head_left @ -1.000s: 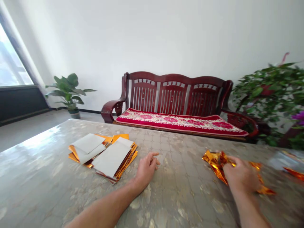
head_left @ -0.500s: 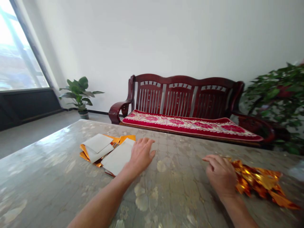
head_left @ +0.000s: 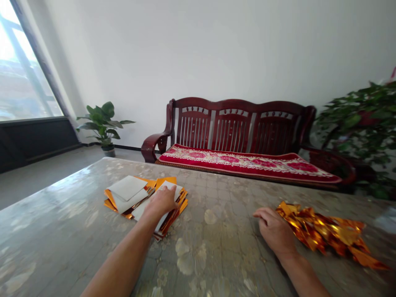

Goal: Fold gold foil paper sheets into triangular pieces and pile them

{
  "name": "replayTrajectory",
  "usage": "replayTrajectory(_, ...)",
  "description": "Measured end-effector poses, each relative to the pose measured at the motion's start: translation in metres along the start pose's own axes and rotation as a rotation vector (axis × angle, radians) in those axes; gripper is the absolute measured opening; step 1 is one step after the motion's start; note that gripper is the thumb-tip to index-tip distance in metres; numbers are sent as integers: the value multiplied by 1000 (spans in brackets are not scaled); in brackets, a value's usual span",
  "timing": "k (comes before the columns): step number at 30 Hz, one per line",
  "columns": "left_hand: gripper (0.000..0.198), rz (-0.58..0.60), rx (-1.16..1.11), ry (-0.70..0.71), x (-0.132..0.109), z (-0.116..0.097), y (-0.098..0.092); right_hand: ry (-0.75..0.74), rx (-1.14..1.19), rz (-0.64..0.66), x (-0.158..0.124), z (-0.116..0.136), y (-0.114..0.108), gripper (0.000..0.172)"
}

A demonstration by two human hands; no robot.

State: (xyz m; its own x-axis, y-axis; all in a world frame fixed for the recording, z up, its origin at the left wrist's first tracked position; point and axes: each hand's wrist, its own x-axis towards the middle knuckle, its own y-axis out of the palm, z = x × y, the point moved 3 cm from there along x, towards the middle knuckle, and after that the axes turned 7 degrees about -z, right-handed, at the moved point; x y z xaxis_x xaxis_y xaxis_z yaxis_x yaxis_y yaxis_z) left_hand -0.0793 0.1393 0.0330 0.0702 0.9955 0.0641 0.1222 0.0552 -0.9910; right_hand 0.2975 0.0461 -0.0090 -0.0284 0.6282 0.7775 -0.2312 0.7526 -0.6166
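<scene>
My left hand (head_left: pixel 162 202) rests on the right-hand pile of gold-backed paper sheets (head_left: pixel 140 211), whose top faces are white. Its fingers lie over the top sheet, with the thumb apart toward the pile's right edge. Beside it on the left is another pile of the same paper (head_left: pixel 126 189), overlapping at odd angles. My right hand (head_left: pixel 275 231) is low over the table, fingers curled together and the index finger pointing left, with nothing visible in it. Just right of this hand lies a heap of folded, shiny gold foil paper pieces (head_left: pixel 328 231).
A patterned table (head_left: pixel 216 255) with a glossy cover spans the foreground. Behind it stands a dark red wooden bench (head_left: pixel 232 128) with a red floral cushion (head_left: pixel 247 163). Potted plants (head_left: pixel 103 121) flank the bench. Something clear and crumpled (head_left: pixel 386 222) is at the right edge.
My left hand has moved left from the pile's right edge onto its top, uncovering the gold edges there. My right hand has shifted slightly left, away from the foil heap.
</scene>
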Motion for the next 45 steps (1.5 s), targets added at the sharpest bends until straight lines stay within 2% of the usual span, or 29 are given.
replayTrajectory(7,58,24,-6,45,2,4,-6,69,33,23,-2,-5,4,28)
replayTrajectory(12,33,30,4,13,4,5,-8,105,40,33,-4,-8,5,28)
replayTrajectory(14,28,9,2,-16,2,2,-12,117,46,30,-4,-10,5,27)
replayTrajectory(18,32,-98,-32,-26,-4,-12,-29,129,58,3,-4,-10,3,28)
replayTrajectory(20,36,-175,-107,55,-8,-27,-36,135,88,-7,-2,-6,3,28)
replayTrajectory(22,32,-326,-460,250,-13,-46,-38,154,154,7,1,1,2,28)
replayTrajectory(23,29,-369,-638,323,-16,-54,-35,168,210,37,2,5,3,30)
replayTrajectory(25,23,-359,-885,440,-21,-70,-19,190,332,104,4,18,3,43)
replayTrajectory(28,21,-318,-1092,451,-26,-85,15,157,467,212,5,41,3,67)
replayTrajectory(30,21,-273,-1147,452,-29,-90,36,121,506,232,5,55,1,72)
replayTrajectory(32,23,-212,-1141,499,-30,-94,51,92,526,218,5,64,-2,66)
replayTrajectory(36,28,-125,-1030,550,-31,-95,64,-21,494,214,5,72,-4,19)
replayTrajectory(37,27,-130,-983,559,-31,-95,65,-46,476,220,5,72,-4,13)
replayTrajectory(43,25,-255,-726,715,-44,-102,48,-73,335,286,4,70,-3,12)
replayTrajectory(45,14,-243,-659,712,-49,-104,43,-89,297,327,4,72,-2,13)
